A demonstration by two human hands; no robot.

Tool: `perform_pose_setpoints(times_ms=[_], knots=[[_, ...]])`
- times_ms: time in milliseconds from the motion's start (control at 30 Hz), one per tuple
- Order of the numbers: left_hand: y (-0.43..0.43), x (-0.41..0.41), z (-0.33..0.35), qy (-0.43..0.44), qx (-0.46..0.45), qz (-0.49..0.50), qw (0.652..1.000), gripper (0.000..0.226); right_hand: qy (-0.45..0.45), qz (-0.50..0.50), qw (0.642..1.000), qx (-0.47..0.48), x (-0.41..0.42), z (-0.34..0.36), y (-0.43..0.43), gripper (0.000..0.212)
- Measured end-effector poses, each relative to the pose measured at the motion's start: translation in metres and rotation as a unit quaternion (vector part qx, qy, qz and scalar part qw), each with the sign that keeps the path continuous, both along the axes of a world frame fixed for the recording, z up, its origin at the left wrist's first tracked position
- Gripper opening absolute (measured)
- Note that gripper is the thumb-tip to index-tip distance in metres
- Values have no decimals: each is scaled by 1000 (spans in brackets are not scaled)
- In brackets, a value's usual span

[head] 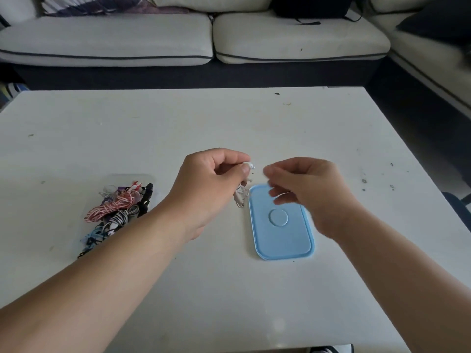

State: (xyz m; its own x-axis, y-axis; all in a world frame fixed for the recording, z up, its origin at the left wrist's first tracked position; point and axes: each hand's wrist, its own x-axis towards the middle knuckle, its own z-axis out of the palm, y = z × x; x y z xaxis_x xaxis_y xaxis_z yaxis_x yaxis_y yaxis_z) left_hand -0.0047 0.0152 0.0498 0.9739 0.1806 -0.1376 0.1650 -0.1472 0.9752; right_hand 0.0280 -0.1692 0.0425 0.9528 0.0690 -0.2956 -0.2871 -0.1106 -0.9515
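Observation:
My left hand (211, 184) hovers over the middle of the white table (229, 123) and pinches a small white cable (242, 193) between thumb and fingers; its loose loops hang below the fingers. My right hand (305, 189) is close beside it, blurred, fingers curled, with a thin white strand running across its fingertips. Whether it grips that strand is unclear. A light blue rectangular lid (281, 225) lies flat on the table under my right hand. At the left, a clear plastic box (119, 207) holds several coiled cables, red-white, black-white, blue and black.
A pale sofa (178, 39) with dark piping runs along the far side of the table and turns down the right side. A dark bag (311, 6) rests on the sofa back. Small dark specks dot the table's right part.

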Motion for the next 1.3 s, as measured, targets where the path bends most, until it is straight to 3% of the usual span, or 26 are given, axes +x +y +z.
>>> perform_pose_setpoints(times_ms=[100,200,467,833,1067,1200,1300], knots=[[-10,2,-4,20,-7,-5,1000,11,-46,-96,979,-171,19,-24,-25,11],[-15,0,-7,28,4,-18,999,11,-57,-78,960,-264,27,-49,-34,11],[-14,-4,-9,44,16,-32,998,9,-75,12,932,-355,32,-81,-22,28],[-9,-4,-4,32,10,-35,999,9,-107,8,916,-386,37,-88,-23,17],[-6,-4,-1,22,5,-23,999,11,-58,-52,950,-303,30,-63,-24,8],[-2,-7,5,12,-7,0,1000,12,-21,-83,993,-85,11,-11,-2,2],[6,-10,13,-6,-27,23,999,16,6,-89,993,82,-13,24,20,3]])
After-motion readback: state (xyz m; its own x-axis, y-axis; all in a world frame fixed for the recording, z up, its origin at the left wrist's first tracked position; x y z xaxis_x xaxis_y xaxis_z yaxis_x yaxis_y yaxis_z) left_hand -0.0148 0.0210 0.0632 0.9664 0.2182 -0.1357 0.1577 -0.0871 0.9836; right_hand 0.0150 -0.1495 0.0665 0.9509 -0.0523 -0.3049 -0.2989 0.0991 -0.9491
